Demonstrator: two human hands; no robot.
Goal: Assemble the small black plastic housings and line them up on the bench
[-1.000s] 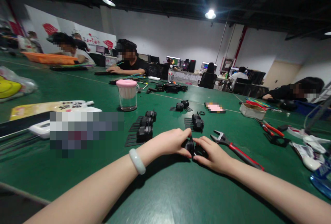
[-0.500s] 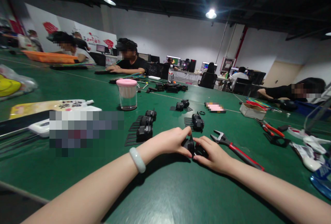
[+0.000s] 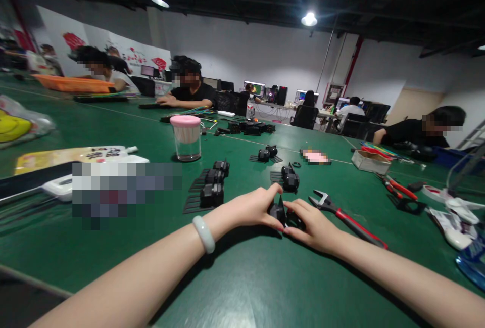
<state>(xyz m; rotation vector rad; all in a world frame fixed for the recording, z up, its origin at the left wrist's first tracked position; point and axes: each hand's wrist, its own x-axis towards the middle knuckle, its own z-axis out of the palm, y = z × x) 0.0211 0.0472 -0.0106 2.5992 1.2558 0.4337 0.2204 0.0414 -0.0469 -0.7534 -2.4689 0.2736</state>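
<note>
Both my hands meet over a small black plastic part on the green table. My left hand, with a pale bangle on its wrist, pinches the part from the left. My right hand closes its fingers on it from the right. The hands cover most of the part. Just beyond it lies another black part on a ribbed black strip. A row of similar black parts sits to the left of my left hand.
An adjustable wrench with a red handle lies right of my right hand. A clear jar with a pink lid stands at the back left. Red-handled pliers and a small box lie at the right. Other people sit around the table.
My hands and the black part stay almost still; the fingers shift slightly. The person at the far right has raised their head from the table.
</note>
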